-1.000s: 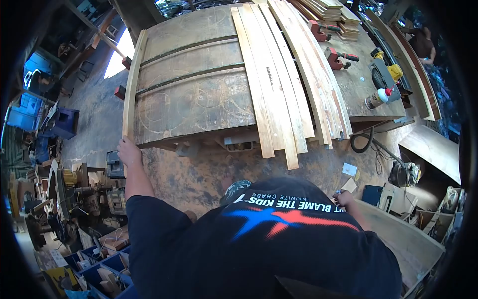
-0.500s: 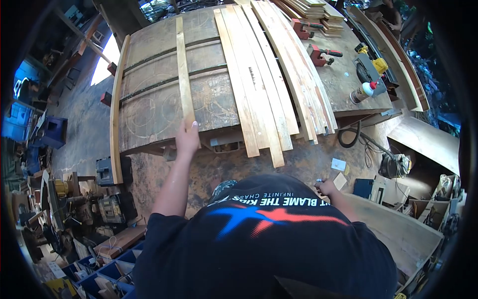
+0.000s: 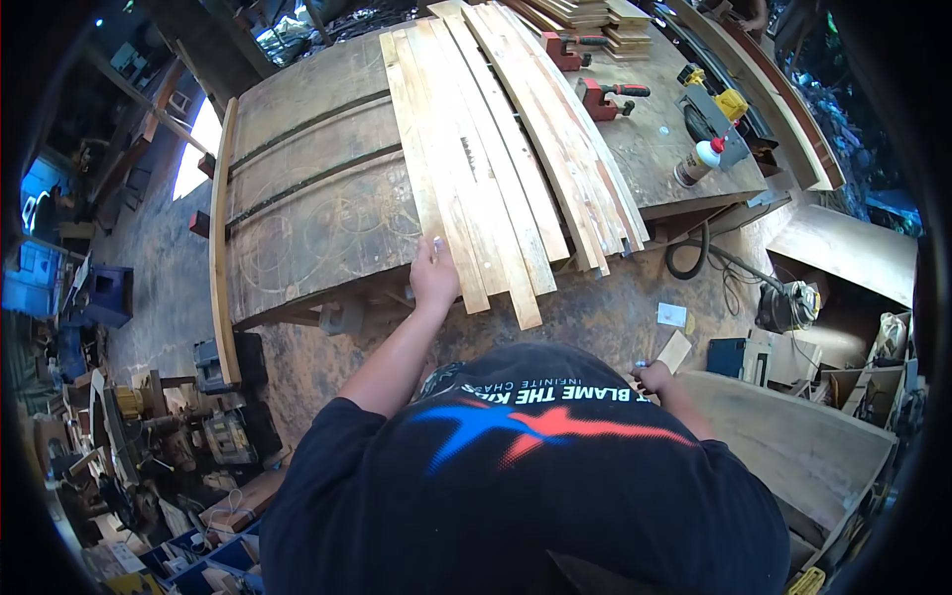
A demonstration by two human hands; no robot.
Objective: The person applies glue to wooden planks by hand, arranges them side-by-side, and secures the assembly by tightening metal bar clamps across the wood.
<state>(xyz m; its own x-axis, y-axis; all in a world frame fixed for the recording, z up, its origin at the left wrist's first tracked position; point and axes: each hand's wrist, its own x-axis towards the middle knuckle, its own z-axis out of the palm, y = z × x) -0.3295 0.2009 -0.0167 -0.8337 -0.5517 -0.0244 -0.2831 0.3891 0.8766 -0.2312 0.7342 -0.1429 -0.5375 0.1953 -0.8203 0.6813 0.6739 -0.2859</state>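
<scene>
One long wooden strip (image 3: 410,139), the leftmost in a row of pale boards (image 3: 496,203), is the piece at the left hand (image 3: 434,276). It lies on the worktable (image 3: 322,218), ahead of the person, with its long axis running away from the body and slanting a little to the left toward the far edge. The left hand is plainly the nearer one: it is at the strip's near end, thumb on top, with the end pinched between thumb and fingers (how the fingertips sit underneath is hidden). The right hand (image 3: 653,375) is well apart from the strip, lower and off to the right, beyond the near edge of the table. Its fingers are curled in around a small item (image 3: 640,365) with a bluish tip, too small to name, and a pale block (image 3: 674,350) shows just beside it. The strip lies alongside its neighbor, nearly parallel; whether the two edges touch all the way along, I cannot tell. To the strip's left, past bare tabletop with two dark grooves, a separate long rail (image 3: 220,258) runs along the table's left edge, while two red clamps (image 3: 598,100) and a bottle (image 3: 698,163) are on the right.
</scene>
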